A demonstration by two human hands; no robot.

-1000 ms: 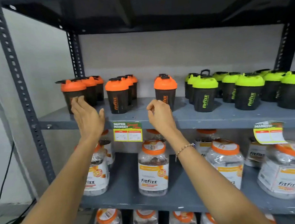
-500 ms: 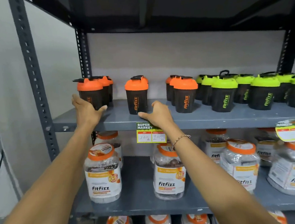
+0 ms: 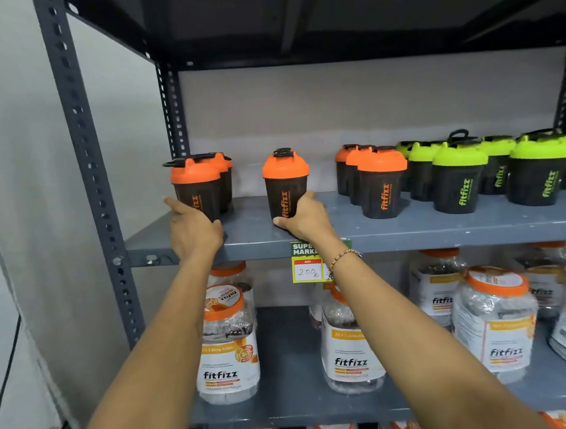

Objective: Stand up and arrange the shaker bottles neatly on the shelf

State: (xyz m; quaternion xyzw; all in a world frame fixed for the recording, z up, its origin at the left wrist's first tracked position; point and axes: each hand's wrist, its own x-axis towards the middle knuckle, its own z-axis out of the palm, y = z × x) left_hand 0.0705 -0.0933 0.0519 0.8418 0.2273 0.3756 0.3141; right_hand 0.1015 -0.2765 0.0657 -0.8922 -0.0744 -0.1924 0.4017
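Black shaker bottles stand upright in rows on the grey shelf. My left hand cups the base of the front orange-lidded bottle of the left row. My right hand wraps around the bottom of the middle orange-lidded bottle, which hides others behind it. A third orange-lidded row stands to the right. Green-lidded bottles fill the shelf further right, reaching the frame edge.
A grey perforated upright bounds the shelf on the left. Clear fitfizz jars with orange lids crowd the lower shelf. A green and yellow price tag hangs from the shelf edge. An upper shelf hangs overhead.
The view has shifted left and closer. My right hand has gone from the shelf edge onto the middle bottle's base. My left hand has closed around the left bottle's base.
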